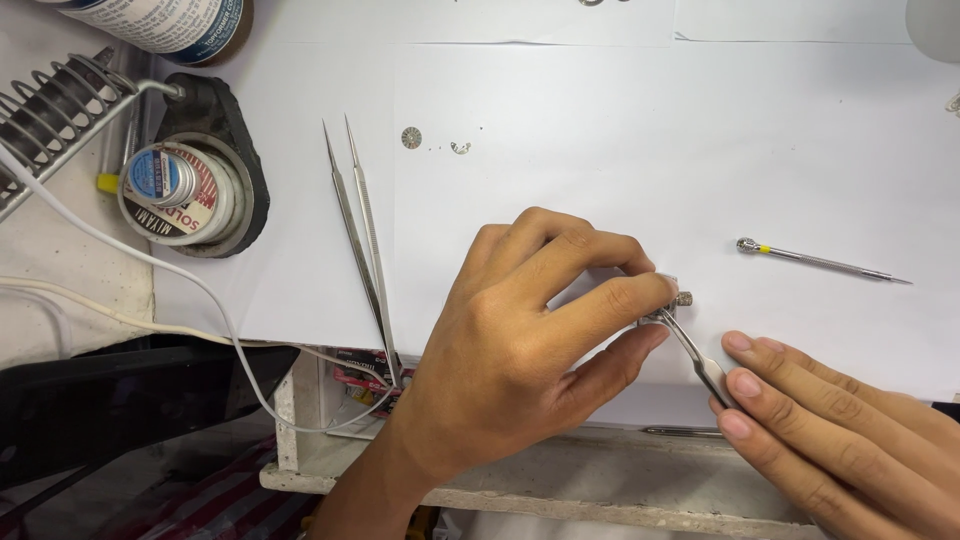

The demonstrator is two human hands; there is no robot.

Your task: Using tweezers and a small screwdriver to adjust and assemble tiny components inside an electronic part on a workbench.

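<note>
1. I am watching the left hand (520,340) curling over a small metal part (672,300) on the white paper of the tabletop (560,90), its fingers (610,300) clenched on the part from above and pinning it in place
2. The right hand (830,420) is gripping a slim steel tool (695,350) near its lower end, fingers closed around the handle
3. The tool's long axis is running from lower right up to upper left, its tip meeting the part just beside the left thumb; I cannot tell whether the tip is under or against it
4. The part is sitting just beyond the right fingertips, with the left hand already on it and so nearer
5. A pair of tweezers (360,230) is lying well apart to the left, a thin screwdriver (820,260) near on the right, both untouched
</note>
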